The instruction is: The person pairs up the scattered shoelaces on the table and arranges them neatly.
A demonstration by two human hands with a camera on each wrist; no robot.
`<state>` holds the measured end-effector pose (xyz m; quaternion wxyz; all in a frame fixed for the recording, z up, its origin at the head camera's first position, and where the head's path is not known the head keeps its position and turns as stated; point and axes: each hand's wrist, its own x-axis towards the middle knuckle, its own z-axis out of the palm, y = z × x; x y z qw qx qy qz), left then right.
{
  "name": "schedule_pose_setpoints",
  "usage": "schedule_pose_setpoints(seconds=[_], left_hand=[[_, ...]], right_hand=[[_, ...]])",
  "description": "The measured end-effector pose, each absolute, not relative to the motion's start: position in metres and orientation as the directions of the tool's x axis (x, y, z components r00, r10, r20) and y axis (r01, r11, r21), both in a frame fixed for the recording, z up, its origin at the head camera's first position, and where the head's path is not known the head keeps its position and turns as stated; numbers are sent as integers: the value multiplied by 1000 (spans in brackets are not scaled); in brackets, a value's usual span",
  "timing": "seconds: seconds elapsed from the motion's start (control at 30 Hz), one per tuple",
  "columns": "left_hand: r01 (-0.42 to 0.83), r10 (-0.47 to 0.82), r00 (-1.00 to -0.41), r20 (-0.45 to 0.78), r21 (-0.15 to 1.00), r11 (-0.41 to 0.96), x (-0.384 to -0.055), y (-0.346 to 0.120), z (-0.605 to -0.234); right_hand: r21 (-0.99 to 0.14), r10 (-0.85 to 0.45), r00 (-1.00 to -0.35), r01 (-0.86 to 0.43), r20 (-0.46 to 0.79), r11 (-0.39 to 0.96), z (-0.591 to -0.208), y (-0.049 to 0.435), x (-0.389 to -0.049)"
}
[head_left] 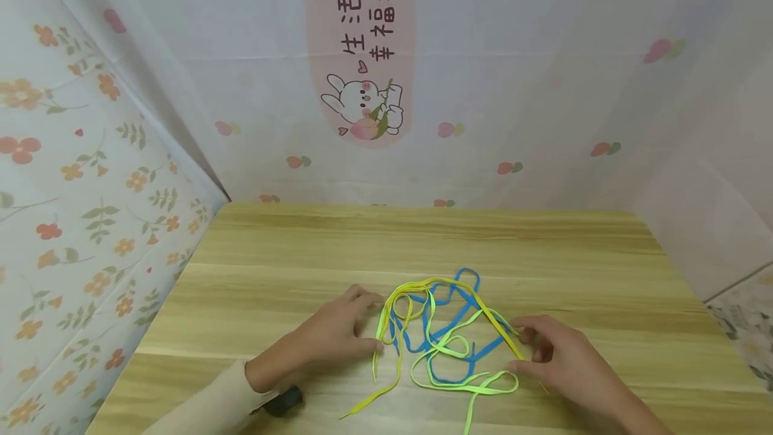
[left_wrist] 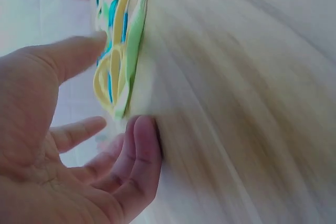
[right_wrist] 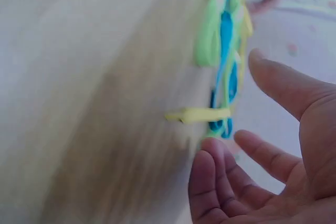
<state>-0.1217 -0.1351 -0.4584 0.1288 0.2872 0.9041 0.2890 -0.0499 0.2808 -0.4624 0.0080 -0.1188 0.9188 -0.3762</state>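
Flat shoelaces lie loosely tangled on the tabletop in the head view: a yellow shoelace (head_left: 378,393), a blue shoelace (head_left: 490,348) and a light green shoelace (head_left: 507,391). My left hand (head_left: 332,334) is at the pile's left edge, thumb and fingers spread apart, its fingertips close to the looped laces. At the right edge, my right hand (head_left: 568,358) has thumb and fingers parted around the yellow strand's end. In the right wrist view that yellow end (right_wrist: 199,114) sticks out past the fingertips, and nothing is pinched. Green and yellow loops (left_wrist: 119,30) stand just beyond the left fingers.
The wood-grain table (head_left: 290,240) runs back to a printed white curtain (head_left: 513,86). A flowered cloth (head_left: 109,220) hangs along the left side. Beside the left sleeve (head_left: 211,401) is a small black object (head_left: 285,401).
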Motion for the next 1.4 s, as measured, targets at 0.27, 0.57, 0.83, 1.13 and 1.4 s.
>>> schedule_pose_setpoints(seconds=[0.27, 0.57, 0.83, 1.13, 1.4], left_hand=[[408, 560, -827, -43, 640, 652, -111, -146, -454], [414, 619, -764, -185, 596, 688, -81, -135, -452], [466, 663, -716, -216, 560, 685, -62, -153, -452], [509, 661, -738, -136, 531, 677, -57, -162, -454], [504, 598, -800, -52, 481, 717, -74, -181, -455]], right_hand=[[-676, -235, -972, -175, 4, 716, -456, 293, -50], [-656, -291, -949, -146, -117, 741, -455, 293, -49], [-585, -293, -945, -157, -145, 796, -456, 302, -46], [-520, -269, -954, -163, -134, 838, -460, 305, -46], [-575, -201, -973, -97, -118, 812, -461, 325, -51]])
